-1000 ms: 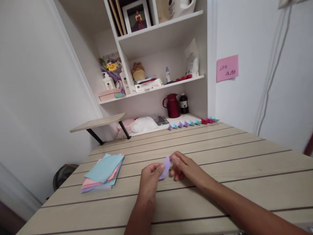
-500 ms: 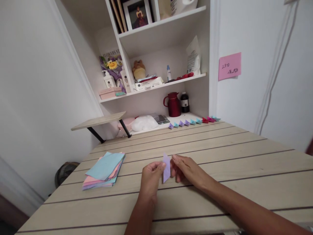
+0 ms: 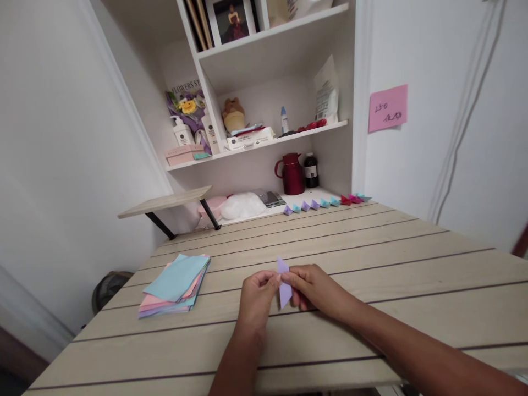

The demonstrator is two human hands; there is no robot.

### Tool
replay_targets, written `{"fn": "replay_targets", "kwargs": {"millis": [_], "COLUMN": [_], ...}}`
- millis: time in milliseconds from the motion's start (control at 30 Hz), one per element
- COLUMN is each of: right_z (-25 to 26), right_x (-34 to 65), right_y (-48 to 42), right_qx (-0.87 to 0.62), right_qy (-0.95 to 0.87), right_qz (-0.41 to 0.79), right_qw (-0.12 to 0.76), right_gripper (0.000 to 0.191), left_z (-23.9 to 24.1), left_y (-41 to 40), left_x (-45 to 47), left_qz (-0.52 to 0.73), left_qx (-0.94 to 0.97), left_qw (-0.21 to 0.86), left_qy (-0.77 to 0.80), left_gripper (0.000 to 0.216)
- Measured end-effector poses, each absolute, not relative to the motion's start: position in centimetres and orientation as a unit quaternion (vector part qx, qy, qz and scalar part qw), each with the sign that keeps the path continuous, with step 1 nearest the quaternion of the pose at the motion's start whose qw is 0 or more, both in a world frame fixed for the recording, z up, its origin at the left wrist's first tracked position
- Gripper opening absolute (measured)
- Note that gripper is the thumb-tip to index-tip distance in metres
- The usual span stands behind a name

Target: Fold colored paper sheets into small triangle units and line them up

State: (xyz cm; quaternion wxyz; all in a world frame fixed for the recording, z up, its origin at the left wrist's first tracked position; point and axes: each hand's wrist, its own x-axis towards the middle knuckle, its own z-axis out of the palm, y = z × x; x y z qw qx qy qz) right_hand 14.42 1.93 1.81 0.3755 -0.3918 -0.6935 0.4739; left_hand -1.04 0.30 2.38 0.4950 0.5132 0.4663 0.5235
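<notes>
A small folded piece of purple paper (image 3: 285, 295), pointed at its top and bottom, is held upright above the table. My left hand (image 3: 259, 294) pinches its left edge between thumb and fingers. From the other side my right hand (image 3: 312, 286) grips it too, its thumb on the paper's face close to the left thumb. Both hands are closed on the paper, and some fingertips are hidden behind it.
Left of my hands lies a stack of coloured paper sheets (image 3: 175, 280), blue on top. Several folded paper boats (image 3: 305, 206) line the table's back edge. A small raised wooden stand (image 3: 165, 202) and a red jug (image 3: 292, 175) are at the back, below shelves.
My right hand has moved left and closed on the purple paper, where before it was beside it with fingers apart. The paper has turned slightly and shifted right.
</notes>
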Motion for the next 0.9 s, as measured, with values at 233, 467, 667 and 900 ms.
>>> {"fn": "replay_targets", "kwargs": {"millis": [233,467,667,900], "right_z": [2.1,2.4,1.9,1.3], "right_x": [14.6,15.1,15.7,16.2], "right_y": [1.7,2.6,3.0,3.4], "right_qx": [-0.423,-0.418,-0.475,-0.511], "right_qy": [-0.694,-0.706,-0.732,-0.769], "right_qz": [0.422,0.333,0.262,0.208], "right_qw": [0.402,0.464,0.412,0.324], "right_gripper": [0.040,0.015,0.003,0.019], "left_z": [2.2,1.9,1.8,0.5], "left_y": [0.5,0.5,0.2,1.1], "left_x": [-1.0,-0.6,-0.3,-1.2], "left_qz": [0.526,0.451,0.356,0.365], "left_qx": [0.516,0.694,0.770,0.707], "left_qw": [0.494,0.172,-0.006,0.129], "left_qy": [0.461,0.534,0.530,0.592], "left_gripper": [0.031,0.013,0.010,0.044]}}
